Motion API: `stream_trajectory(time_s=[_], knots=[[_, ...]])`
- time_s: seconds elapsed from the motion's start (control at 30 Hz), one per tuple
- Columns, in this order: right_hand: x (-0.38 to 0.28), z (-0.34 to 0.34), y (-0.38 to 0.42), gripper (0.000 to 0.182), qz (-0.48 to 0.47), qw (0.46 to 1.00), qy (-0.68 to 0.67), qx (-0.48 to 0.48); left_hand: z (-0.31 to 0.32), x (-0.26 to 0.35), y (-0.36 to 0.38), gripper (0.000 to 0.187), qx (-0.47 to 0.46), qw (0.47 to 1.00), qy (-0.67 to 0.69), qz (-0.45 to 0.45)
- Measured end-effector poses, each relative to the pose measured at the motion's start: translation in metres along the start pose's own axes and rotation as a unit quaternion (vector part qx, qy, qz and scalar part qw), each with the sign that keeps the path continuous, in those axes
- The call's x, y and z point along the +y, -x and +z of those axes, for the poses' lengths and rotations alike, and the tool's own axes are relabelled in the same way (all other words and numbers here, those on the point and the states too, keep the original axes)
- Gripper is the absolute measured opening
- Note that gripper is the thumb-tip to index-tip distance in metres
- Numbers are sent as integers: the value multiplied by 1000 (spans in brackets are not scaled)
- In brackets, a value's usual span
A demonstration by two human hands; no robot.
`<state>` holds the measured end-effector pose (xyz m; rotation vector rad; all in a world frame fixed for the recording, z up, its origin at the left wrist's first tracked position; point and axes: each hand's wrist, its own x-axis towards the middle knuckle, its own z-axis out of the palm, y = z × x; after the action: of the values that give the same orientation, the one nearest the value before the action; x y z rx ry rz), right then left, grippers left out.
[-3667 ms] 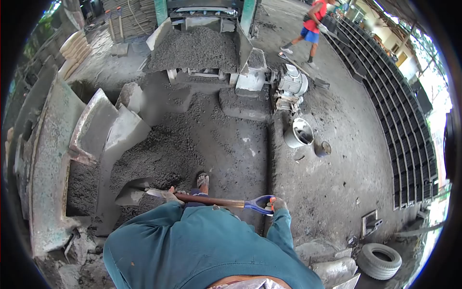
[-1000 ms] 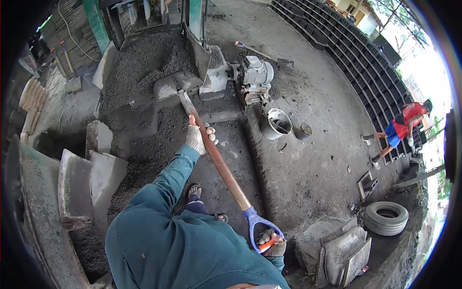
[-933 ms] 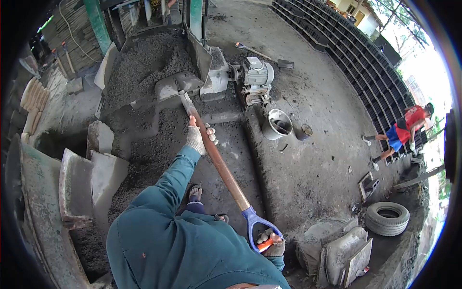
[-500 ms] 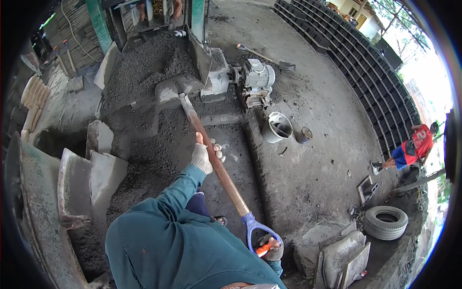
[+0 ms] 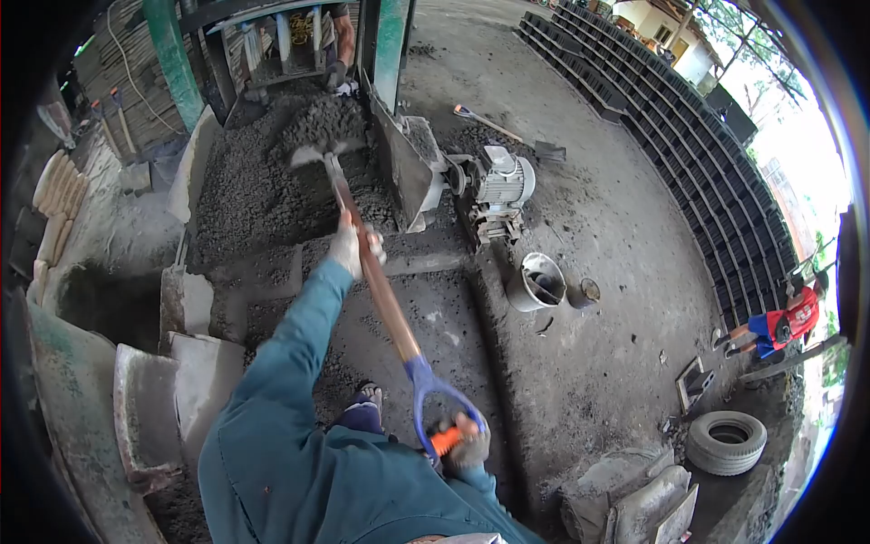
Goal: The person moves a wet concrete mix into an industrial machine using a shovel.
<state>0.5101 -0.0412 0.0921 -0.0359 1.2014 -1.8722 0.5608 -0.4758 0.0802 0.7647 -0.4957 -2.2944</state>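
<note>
A shovel (image 5: 388,299) with a wooden shaft and a blue D-shaped handle stretches away in front of me. Gloved, my left hand (image 5: 350,248) wraps round the upper part of the shaft. My right hand (image 5: 469,445), also gloved, grips the orange crossbar inside the blue handle. Far from me, the blade (image 5: 313,156) lies over the heap of dark, damp-looking mix (image 5: 245,172), and loose mix (image 5: 328,121) is heaped just beyond it. The blade's front edge is hidden by this mix.
Behind the heap, another person's arm (image 5: 344,41) reaches down by a green frame (image 5: 172,63). On the right are an electric motor (image 5: 504,181), a bucket (image 5: 536,283), a second shovel (image 5: 507,131), a tyre (image 5: 725,442), stacked blocks (image 5: 671,145) and a person in red (image 5: 788,317).
My hands have pushed the shovel forward, its blade now deeper over the heap, with my left arm stretched further. The right hand moved left and up. The person in red has bent lower.
</note>
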Motion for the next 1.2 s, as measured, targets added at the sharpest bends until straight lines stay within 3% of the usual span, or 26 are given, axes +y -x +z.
stream_trajectory(time_s=[0.1, 0.17, 0.2, 0.23, 0.27, 0.3, 0.33, 0.37, 0.4, 0.47, 0.5, 0.57, 0.63, 0.7, 0.77, 0.93, 1.0, 1.1, 1.2], knots=[[-12, 72, -39, 35, -29, 995, 68, -64, -16, 64, -71, 65, 28, 998, 7, 51], [-56, 99, -34, 37, -79, 967, 200, -138, -12, 91, -94, 59, 23, 993, -69, 93], [-73, 88, -23, 37, -86, 983, 116, -112, 33, 85, -44, 54, 11, 998, 26, 53], [-90, 72, -8, 39, -93, 991, 31, -89, 52, 76, -20, 51, -16, 998, 34, 47], [-122, 64, 12, 41, -127, 987, 10, -96, 82, 64, 20, 49, -60, 993, 99, 2], [-150, 47, 16, 41, -261, 952, 76, -142, 92, 50, 36, 50, -80, 985, 149, -28], [-180, 40, 31, 43, -334, 932, 125, -62, 111, 40, 64, 57, -98, 984, 142, -38], [-200, -35, 31, 46, -423, 863, 263, 83, 120, 31, 76, 60, -114, 981, 148, -42], [-254, -3, 61, 49, -397, 847, 352, -23, 128, 23, 81, 61, -147, 973, 177, -30], [-307, -44, 46, 40, -623, 582, 511, 114, 136, 6, 92, 64, -200, 943, 262, -42], [-340, -18, 50, 36, -690, 527, 491, 67, 143, -3, 98, 65, -226, 919, 316, -68], [-388, -4, 46, 28, -782, 424, 440, 124, 163, -29, 130, 73, -248, 919, 297, -79], [-455, -8, 52, 26, -844, 290, 441, 91, 170, -54, 152, 77, -333, 921, 203, 5], [-479, 38, 65, 18, -864, 156, 451, 160, 166, -74, 158, 80, -371, 916, 139, 62], [-540, 46, 55, 18, -885, 199, 395, 143, 159, -84, 166, 84, -375, 912, 121, 111], [-574, 168, 9, 20, -838, 354, 406, 87, 141, -61, 192, 92, -354, 908, 142, 176], [-552, 216, -10, 21, -817, 402, 410, 53, 122, -35, 183, 100, -393, 888, 154, 181], [-494, 281, -24, 23, -800, 434, 413, -18, 90, 32, 155, 97, -363, 880, 214, 217], [-423, 332, -20, 25, -787, 448, 411, -106, 51, 98, 103, 92, -293, 902, 252, 191]])
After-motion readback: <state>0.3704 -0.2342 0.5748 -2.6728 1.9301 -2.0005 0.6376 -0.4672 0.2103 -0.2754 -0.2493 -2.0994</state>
